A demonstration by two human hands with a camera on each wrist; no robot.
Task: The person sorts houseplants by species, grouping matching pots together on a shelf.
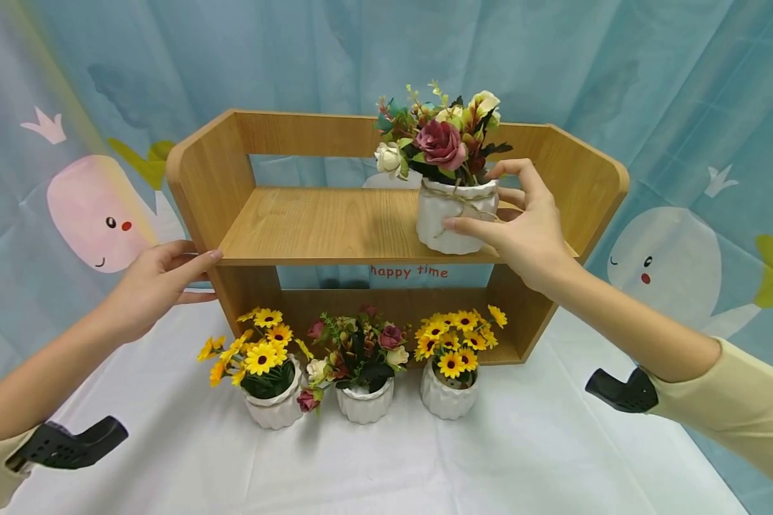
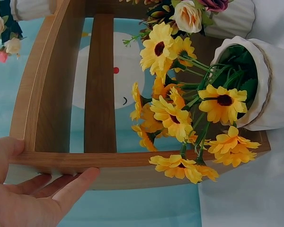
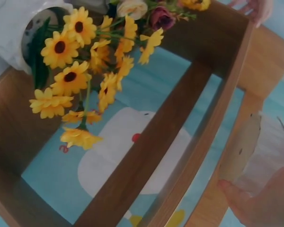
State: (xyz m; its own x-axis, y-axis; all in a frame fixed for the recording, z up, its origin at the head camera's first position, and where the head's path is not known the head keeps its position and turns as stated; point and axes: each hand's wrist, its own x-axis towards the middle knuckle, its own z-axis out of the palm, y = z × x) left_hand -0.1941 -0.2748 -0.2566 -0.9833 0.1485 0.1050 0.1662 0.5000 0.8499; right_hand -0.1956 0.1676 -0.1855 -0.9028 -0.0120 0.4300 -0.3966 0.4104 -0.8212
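My right hand (image 1: 533, 232) grips a white ribbed flowerpot (image 1: 447, 214) tied with twine, thumb at its front and fingers at its right side. Pink and cream artificial roses (image 1: 441, 143) fill it. The pot is over the upper board of a wooden shelf (image 1: 309, 225); its underside (image 3: 241, 149) shows in the right wrist view, so it is held off the board. My left hand (image 1: 154, 282) holds the shelf's left side panel, thumb at the front edge and fingers (image 2: 83, 182) along the outer face.
Before the shelf on the white cloth (image 1: 361, 472) stand a left sunflower pot (image 1: 277, 411), a rose pot (image 1: 366, 404) and a right sunflower pot (image 1: 449, 397). Their blooms lean into the lower compartment. A blue printed curtain (image 1: 296, 57) hangs behind.
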